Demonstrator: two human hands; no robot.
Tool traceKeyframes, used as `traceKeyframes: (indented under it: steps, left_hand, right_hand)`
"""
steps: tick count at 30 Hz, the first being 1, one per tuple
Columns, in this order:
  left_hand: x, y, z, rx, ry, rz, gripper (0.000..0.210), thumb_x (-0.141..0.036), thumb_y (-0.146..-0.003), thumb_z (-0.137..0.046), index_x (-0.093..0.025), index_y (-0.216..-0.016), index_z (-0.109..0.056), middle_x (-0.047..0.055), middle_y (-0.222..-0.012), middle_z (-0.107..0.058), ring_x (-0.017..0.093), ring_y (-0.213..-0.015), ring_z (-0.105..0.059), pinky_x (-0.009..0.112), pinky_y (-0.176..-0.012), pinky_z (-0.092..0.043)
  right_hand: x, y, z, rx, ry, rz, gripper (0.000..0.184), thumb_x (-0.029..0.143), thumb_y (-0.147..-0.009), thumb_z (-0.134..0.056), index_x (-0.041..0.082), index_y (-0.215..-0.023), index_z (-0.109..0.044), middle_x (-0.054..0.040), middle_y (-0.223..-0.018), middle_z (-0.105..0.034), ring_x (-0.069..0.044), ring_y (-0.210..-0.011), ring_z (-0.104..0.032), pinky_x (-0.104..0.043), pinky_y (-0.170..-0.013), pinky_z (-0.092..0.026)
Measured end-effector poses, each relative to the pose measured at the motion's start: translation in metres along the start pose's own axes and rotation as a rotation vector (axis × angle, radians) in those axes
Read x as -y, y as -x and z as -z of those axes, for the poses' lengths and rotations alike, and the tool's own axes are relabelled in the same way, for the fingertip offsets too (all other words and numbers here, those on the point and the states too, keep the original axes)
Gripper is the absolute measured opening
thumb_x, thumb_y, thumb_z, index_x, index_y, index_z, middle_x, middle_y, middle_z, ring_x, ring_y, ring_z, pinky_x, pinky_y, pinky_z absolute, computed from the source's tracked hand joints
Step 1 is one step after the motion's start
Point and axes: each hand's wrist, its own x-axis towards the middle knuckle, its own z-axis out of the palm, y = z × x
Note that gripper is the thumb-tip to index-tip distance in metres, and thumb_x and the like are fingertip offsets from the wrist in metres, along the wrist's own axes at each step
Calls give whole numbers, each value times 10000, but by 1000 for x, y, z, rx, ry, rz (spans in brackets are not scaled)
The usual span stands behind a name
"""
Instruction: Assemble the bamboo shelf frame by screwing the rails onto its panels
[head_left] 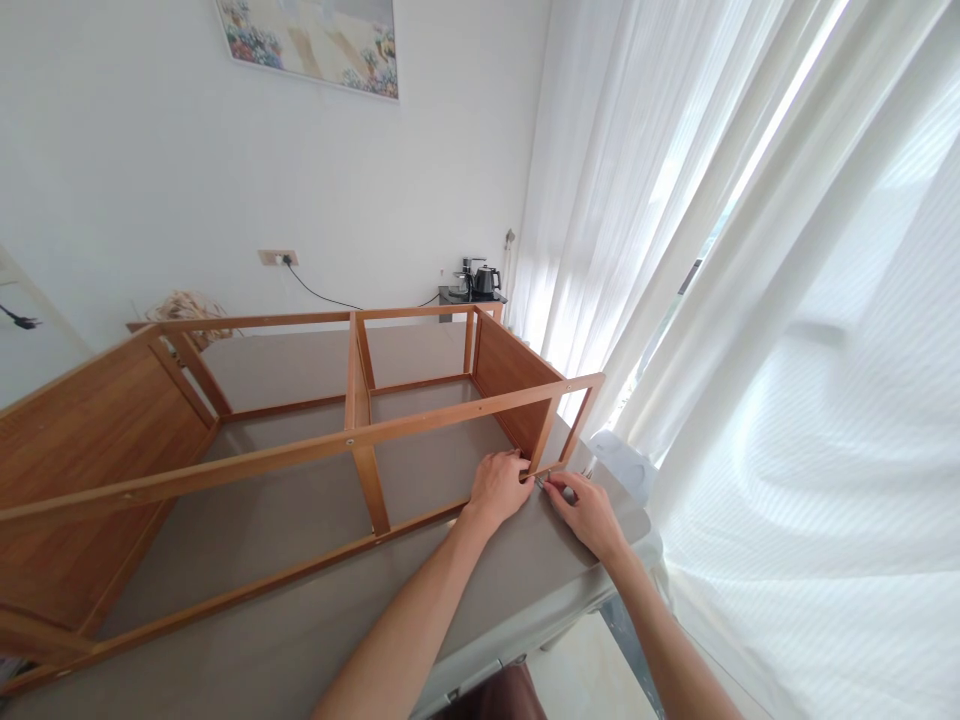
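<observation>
Left hand palm-down at frame

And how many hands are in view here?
2: the left hand on the wooden frame near its right end, the right hand close beside the left. No others show.

Bench covered in smooth grey, beneath both the left hand and the right hand.
Curtains, white, finely striped, right of the right hand.
Picture, white-framed, flowers painted, hung on the white wall, high beyond the left hand and leftward.
Wall socket, beige, a black cord trailing from it, below the picture.
Kettle, black, beside a black coffee maker, on a black-topped stand, well beyond both hands.
Stalks, dried, straw-coloured, far left of both hands.
</observation>
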Motion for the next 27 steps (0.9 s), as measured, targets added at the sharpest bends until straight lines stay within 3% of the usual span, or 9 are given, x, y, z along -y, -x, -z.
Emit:
traceKeyframes:
  steps: [13,27]
  left_hand:
    - [1,1,2,-18,25,-35,202,-306,-882,-590,-270,-1021,-732,45,-1247,-681,224,-1120,-635,339,-958,-470]
    - [0,-5,-7,-2,-9,68,181,-367,-862,-610,-298,-937,-760,31,-1158,-724,236,-1023,-679,330,-844,-505]
  right_hand:
    - [2,-1,2,1,40,-12,288,429,-953,-480,255,-888,-701,-14,-830,-722,-174,-674,-631,-294,-668,-503]
    - [1,-1,0,17,-5,-53,252,418,-953,-509,283,-907,-717,-2,-823,-715,-183,-719,-640,-272,-615,-483]
